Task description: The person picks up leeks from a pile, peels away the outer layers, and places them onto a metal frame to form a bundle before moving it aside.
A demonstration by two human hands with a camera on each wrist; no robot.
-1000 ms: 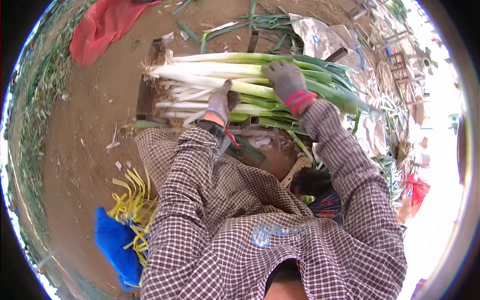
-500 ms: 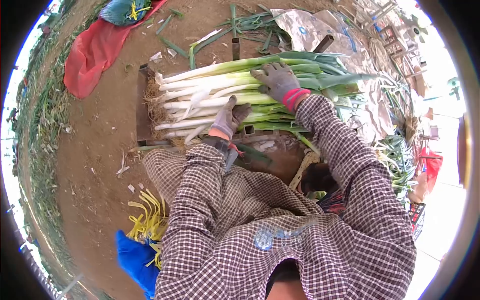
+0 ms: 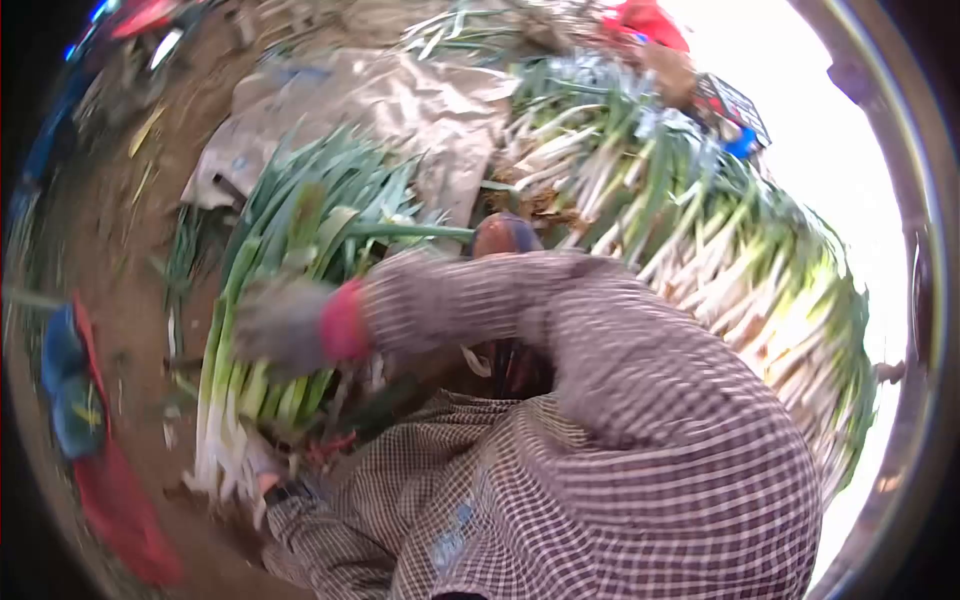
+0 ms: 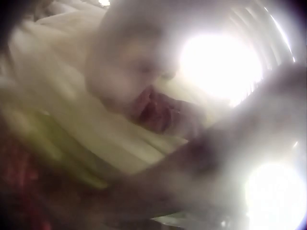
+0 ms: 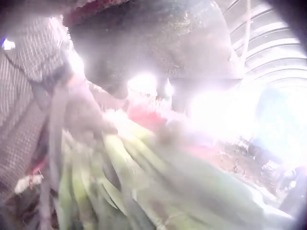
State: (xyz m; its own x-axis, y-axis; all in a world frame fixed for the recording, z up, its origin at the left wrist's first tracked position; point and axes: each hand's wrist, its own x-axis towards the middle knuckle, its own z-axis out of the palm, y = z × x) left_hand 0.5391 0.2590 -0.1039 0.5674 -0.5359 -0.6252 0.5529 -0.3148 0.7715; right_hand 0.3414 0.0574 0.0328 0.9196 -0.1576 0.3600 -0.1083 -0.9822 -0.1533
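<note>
Far left edge, lower half: red cloth (image 3: 125,510) beneath blue bundles (image 3: 72,385). Left of centre: bunch of leeks (image 3: 268,230), long axis steep; white ends point to the lower left, green leaves fan toward upper centre. Left hand (image 3: 262,456) at the bunch's white lower end, left wrist low in the frame, forearm angled up and leftward; fingers partly hidden, grip cannot be told. Right hand (image 3: 283,325) over mid-bunch, motion-blurred; forearm runs nearly level leftward, elbow bent near centre. Spread of fingers, and whether they hold stalks, cannot be told. Upper centre: crumpled pale sheet (image 3: 455,110) behind the leaves. Right side: leek pile (image 3: 720,250) curving downward.
</note>
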